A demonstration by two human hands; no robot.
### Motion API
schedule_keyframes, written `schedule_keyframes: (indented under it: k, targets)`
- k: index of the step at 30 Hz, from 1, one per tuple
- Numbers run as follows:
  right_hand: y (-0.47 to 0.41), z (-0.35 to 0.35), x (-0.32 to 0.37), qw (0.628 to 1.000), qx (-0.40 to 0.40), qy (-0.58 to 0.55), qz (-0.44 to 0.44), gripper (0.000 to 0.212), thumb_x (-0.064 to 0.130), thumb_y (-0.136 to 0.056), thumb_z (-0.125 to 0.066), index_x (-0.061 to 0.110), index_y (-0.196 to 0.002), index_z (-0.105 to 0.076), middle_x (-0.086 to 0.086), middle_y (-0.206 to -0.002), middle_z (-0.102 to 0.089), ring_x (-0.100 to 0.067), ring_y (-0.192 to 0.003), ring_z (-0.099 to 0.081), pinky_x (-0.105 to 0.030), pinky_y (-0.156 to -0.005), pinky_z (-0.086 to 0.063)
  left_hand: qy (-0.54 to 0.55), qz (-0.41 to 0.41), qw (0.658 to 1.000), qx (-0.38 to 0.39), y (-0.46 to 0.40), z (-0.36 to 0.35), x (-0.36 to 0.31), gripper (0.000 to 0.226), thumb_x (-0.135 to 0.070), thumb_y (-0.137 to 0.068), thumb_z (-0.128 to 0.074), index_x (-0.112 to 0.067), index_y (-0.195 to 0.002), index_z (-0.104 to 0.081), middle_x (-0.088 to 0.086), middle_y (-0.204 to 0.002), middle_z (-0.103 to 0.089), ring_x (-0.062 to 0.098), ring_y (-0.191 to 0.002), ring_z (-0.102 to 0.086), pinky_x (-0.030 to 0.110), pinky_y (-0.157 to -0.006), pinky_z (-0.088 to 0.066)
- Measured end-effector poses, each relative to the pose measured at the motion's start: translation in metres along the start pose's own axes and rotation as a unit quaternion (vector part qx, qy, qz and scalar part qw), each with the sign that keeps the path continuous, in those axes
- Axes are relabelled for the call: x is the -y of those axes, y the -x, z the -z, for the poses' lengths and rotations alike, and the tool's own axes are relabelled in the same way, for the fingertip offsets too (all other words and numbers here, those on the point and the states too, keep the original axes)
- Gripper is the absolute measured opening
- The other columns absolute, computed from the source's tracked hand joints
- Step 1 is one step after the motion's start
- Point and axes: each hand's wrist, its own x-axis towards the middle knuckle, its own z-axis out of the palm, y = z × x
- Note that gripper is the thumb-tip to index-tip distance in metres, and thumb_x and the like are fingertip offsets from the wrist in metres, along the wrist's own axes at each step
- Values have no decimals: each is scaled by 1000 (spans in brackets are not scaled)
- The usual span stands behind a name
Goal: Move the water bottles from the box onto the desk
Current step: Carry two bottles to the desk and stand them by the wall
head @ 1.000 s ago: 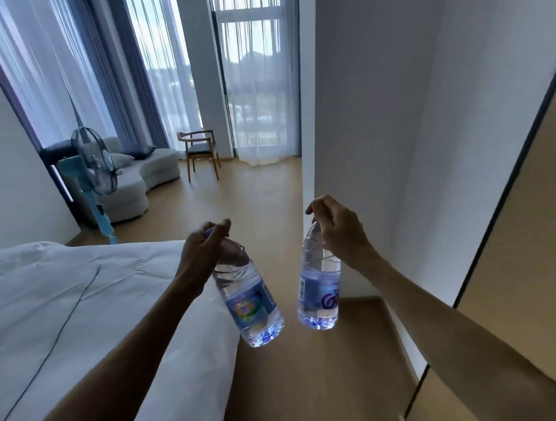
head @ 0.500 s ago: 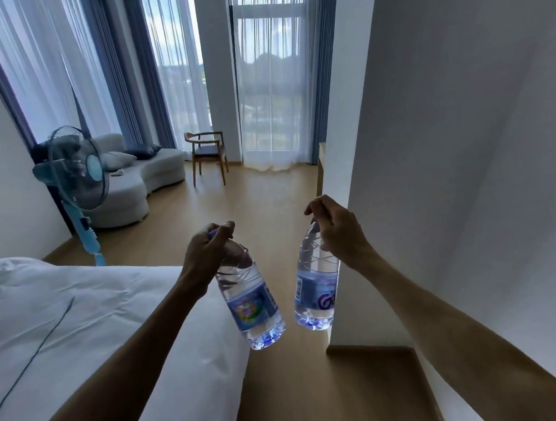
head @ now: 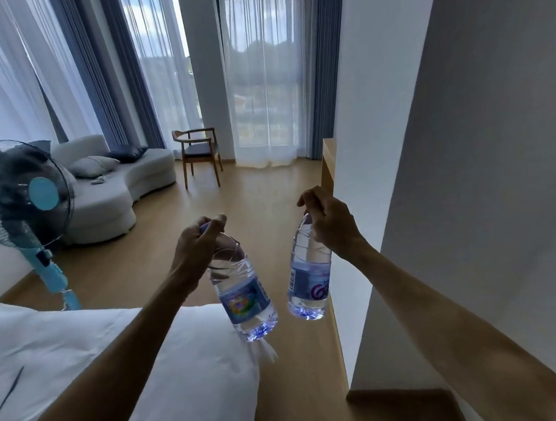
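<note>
From the head camera, two clear plastic water bottles hang in the air over the wooden floor (head: 270,210), side by side but apart. The left bottle (head: 244,295) tilts with its base swung toward the right, carries a blue label with a multicoloured round print and a barcode strip, and its base glows blue just past the corner of the white bed (head: 85,365). The right bottle (head: 309,279) hangs nearly upright, with a pale blue label showing purple lettering and a barcode on its left edge. The left hand (head: 198,246) has its fingers curled tight over the left bottle's top, a bit of purple cap showing between thumb and forefinger. The right hand (head: 330,223) grips the neck of the right bottle from above, fingers closed round it so the cap is hidden. At far left stands a blue fan (head: 28,204), with a pale sofa (head: 121,192) and a wooden chair (head: 199,153) beyond, and a white wall (head: 461,168) on the right
</note>
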Motion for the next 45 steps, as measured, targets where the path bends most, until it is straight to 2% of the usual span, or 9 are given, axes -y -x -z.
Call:
schedule_keyframes:
  k: [3, 7, 16, 20, 23, 28, 34, 39, 45]
  targets:
    - [-61, -21, -38, 1000, -2, -14, 17, 17, 21, -105, -42, 19, -93, -55, -4, -76, -63, -22, -72, -68, -36, -63, -55, -5, -4, 1000, -9, -68, -10, 11, 33, -36, -98, -50, -3, -98, -55, 30, -85, -68, 47, -78, -67, 52, -81, -55]
    - [-144, -46, -83, 999, 18, -27, 28, 19, 20, -105, -43, 12, -98, -58, -5, -80, -63, -21, -72, -68, -44, -67, -59, -16, 3, 999, -31, -155, -26, 17, 35, -37, -96, -53, -3, -91, -58, 34, -86, -66, 50, -80, -65, 53, -79, -54]
    - [-288, -98, -165, 999, 33, -28, 23, 23, 23, -105, -40, 12, -100, -60, -5, -84, -63, -22, -72, -62, -48, -67, -55, -34, 10, 997, -68, -321, -49, 35, 39, -44, -94, -54, -6, -90, -60, 28, -81, -69, 46, -79, -66, 54, -81, -53]
    - [-348, -127, -202, 999, 32, -19, 8, 24, 28, -105, -39, 17, -99, -60, -1, -83, -63, -20, -73, -62, -47, -67, -55, -30, 10, 997, -68, -395, -58, 52, 37, -44, -94, -54, -7, -87, -60, 26, -79, -70, 44, -77, -67, 50, -78, -54]
    - [-393, -152, -234, 999, 35, -11, 3, 23, 30, -105, -40, 22, -97, -59, 1, -80, -63, -18, -73, -63, -48, -67, -55, -28, 7, 998, -56, -453, -65, 67, 33, -40, -96, -52, -11, -84, -58, 29, -81, -69, 43, -74, -66, 44, -73, -54]
    - [-484, -191, -283, 1000, 27, 4, -10, 22, 34, -104, -40, 30, -91, -58, 10, -79, -61, -17, -74, -63, -51, -69, -54, -10, 6, 1000, -25, -565, -74, 87, 32, -39, -97, -52, -10, -86, -57, 33, -85, -67, 50, -82, -64, 56, -83, -52]
    - [-588, -223, -333, 999, 10, 6, -33, 22, 37, -104, -39, 35, -89, -55, 15, -80, -58, -19, -79, -64, -54, -64, -56, -6, 6, 1000, 6, -697, -79, 100, 32, -37, -98, -50, -6, -92, -55, 36, -90, -65, 52, -84, -63, 58, -84, -51]
    - [-663, -250, -383, 999, 1, 18, -37, 22, 34, -104, -39, 31, -91, -56, 18, -78, -56, -15, -74, -62, -49, -69, -55, -3, 8, 1000, 26, -803, -93, 119, 44, -37, -98, -49, 6, -101, -56, 36, -92, -64, 49, -83, -64, 54, -84, -52]
    - [-759, -279, -459, 999, 0, 17, -43, 25, 31, -105, -39, 22, -96, -60, 11, -80, -57, -18, -72, -62, -49, -68, -54, 0, 5, 999, 41, -934, -125, 142, 37, -33, -99, -48, 3, -99, -54, 36, -92, -63, 50, -83, -64, 50, -82, -53]
